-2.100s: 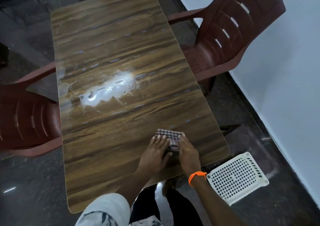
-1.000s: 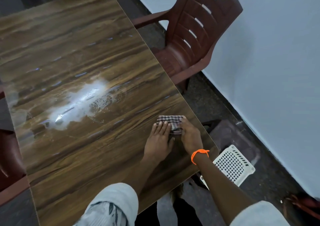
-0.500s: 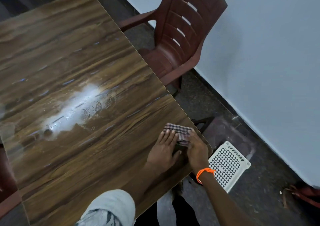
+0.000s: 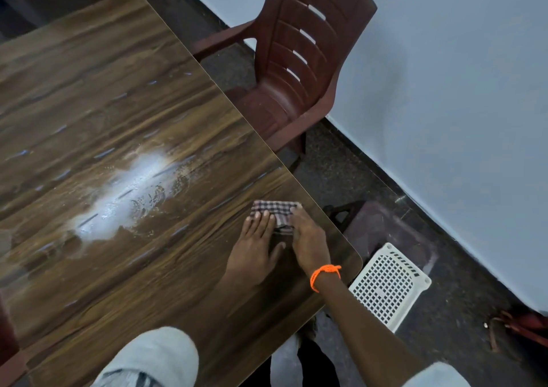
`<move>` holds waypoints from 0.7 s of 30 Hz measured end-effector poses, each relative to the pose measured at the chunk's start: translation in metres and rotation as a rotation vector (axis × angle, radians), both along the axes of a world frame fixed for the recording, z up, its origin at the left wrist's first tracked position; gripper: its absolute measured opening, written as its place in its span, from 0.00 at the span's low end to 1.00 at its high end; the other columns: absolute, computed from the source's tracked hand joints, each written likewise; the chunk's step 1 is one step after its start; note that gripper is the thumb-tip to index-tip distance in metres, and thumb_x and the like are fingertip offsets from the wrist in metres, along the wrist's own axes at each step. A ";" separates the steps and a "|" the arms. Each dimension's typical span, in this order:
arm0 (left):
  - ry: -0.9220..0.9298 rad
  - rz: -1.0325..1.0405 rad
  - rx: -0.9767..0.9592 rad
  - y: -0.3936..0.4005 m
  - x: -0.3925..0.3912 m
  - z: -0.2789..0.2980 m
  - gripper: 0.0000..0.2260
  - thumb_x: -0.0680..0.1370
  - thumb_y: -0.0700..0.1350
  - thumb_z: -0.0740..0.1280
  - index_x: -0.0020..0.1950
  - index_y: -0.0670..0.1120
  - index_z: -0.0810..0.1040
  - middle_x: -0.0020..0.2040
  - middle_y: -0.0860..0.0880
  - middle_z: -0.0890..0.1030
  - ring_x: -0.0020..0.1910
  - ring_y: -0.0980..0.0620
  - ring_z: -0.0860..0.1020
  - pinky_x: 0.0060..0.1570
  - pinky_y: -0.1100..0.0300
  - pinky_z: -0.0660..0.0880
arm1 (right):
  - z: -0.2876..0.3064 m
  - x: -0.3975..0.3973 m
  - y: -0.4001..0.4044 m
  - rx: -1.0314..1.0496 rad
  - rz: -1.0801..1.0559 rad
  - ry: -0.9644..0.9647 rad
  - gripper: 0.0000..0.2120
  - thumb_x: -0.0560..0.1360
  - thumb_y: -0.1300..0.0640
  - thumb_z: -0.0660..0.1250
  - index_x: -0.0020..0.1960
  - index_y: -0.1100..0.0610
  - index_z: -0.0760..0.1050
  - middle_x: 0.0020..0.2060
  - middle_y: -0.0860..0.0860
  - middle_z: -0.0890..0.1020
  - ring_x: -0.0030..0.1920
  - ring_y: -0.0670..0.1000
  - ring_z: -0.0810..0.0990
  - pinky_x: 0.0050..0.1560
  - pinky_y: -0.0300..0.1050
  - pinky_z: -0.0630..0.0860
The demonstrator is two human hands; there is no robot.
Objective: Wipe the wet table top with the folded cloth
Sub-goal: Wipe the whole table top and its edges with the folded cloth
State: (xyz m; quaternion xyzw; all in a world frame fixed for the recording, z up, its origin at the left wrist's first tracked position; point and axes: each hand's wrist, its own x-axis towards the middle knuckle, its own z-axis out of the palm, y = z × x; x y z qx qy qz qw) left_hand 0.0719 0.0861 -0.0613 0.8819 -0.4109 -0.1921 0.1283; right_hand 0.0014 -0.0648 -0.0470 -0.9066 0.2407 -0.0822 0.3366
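the folded checked cloth (image 4: 275, 213) lies flat on the wood-grain table top (image 4: 124, 113), close to the table's right edge and near its rounded near corner. the left hand (image 4: 255, 247) lies palm down with straight fingers together, the fingertips resting on the cloth's left part and the thumb spread out toward the other hand. the right hand (image 4: 307, 238), with an orange thread bracelet (image 4: 324, 274) at its wrist, presses flat on the cloth's right part, fingers extended, not curled round it. left of the cloth, well apart from it, a wet patch (image 4: 130, 197) shines white on the table top, with fine droplets round its rim. beyond the cloth, past the table's right edge, a maroon plastic armchair (image 4: 296, 69) stands against the pale wall. on the dark floor to the right of the cloth, beside the table corner, lies a white perforated plastic basket (image 4: 388, 286).
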 end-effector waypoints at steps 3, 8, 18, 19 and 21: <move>0.018 -0.053 -0.004 0.016 -0.026 -0.004 0.34 0.83 0.66 0.46 0.83 0.45 0.54 0.83 0.46 0.54 0.83 0.51 0.47 0.82 0.49 0.45 | -0.001 -0.034 0.009 -0.027 -0.016 -0.005 0.18 0.74 0.71 0.65 0.63 0.61 0.76 0.65 0.56 0.76 0.68 0.49 0.72 0.69 0.37 0.65; 0.016 -0.141 0.008 -0.018 -0.028 -0.009 0.33 0.84 0.64 0.47 0.84 0.47 0.52 0.84 0.47 0.53 0.83 0.52 0.44 0.82 0.52 0.41 | -0.003 -0.056 0.002 -0.003 -0.231 0.020 0.15 0.74 0.72 0.65 0.57 0.62 0.80 0.63 0.54 0.78 0.66 0.51 0.74 0.67 0.38 0.66; -0.082 -0.099 -0.018 -0.057 0.072 -0.009 0.29 0.86 0.59 0.52 0.83 0.44 0.57 0.83 0.45 0.58 0.83 0.48 0.52 0.81 0.52 0.39 | -0.005 0.049 -0.032 -0.047 -0.171 -0.026 0.14 0.74 0.70 0.62 0.55 0.60 0.78 0.59 0.54 0.80 0.59 0.52 0.78 0.62 0.36 0.68; -0.085 -0.081 -0.009 -0.052 0.076 -0.008 0.29 0.86 0.59 0.52 0.83 0.44 0.57 0.83 0.45 0.58 0.83 0.48 0.51 0.81 0.51 0.40 | -0.005 0.056 -0.029 -0.049 -0.143 -0.035 0.13 0.74 0.70 0.62 0.55 0.59 0.78 0.58 0.54 0.80 0.58 0.52 0.78 0.62 0.38 0.70; -0.074 -0.032 -0.003 -0.039 0.074 -0.007 0.30 0.86 0.60 0.52 0.83 0.44 0.56 0.83 0.45 0.57 0.83 0.48 0.51 0.81 0.51 0.41 | -0.007 0.061 -0.020 -0.029 -0.105 -0.059 0.14 0.74 0.69 0.64 0.57 0.59 0.76 0.58 0.55 0.80 0.60 0.53 0.78 0.65 0.39 0.69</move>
